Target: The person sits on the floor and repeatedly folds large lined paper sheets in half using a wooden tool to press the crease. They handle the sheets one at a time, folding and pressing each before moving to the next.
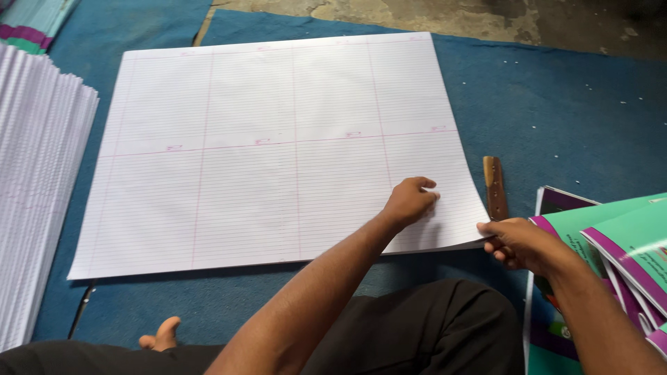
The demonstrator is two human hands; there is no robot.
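The right hand (517,243) has its grip closed on the near right corner of the stack of large ruled sheets (278,153), thumb on top and fingers tucked under the edge, so that this corner lifts slightly off the blue mat (577,118). The left hand (410,201) lies on the top sheet just inside that same corner, fingers curled and fingertips pressing down; its grip holds nothing, it only pins the paper.

The stack lies flat on the mat in front of the person, its four edges free. The far edge reaches almost to the end of the mat, where bare concrete floor (431,14) begins. The right edge has a broad stretch of open mat beyond it. The near edge runs close to the person's dark-trousered legs (417,326), with a narrow strip of mat between; a bare foot (161,335) shows below the near left part.

Just beside the lifted corner, a brown wooden strip (495,186) lies on the mat, close to the right edge and to the right hand. To the right of that hand, touching or nearly touching the wrist, a fanned pile of green and purple printed covers (611,257) crowds the near right side. On the left, a tall pile of folded white sheets (35,187) stands near the stack's left edge, a thin gap of mat between them. A thin metal tool (82,309) lies by the near left corner.
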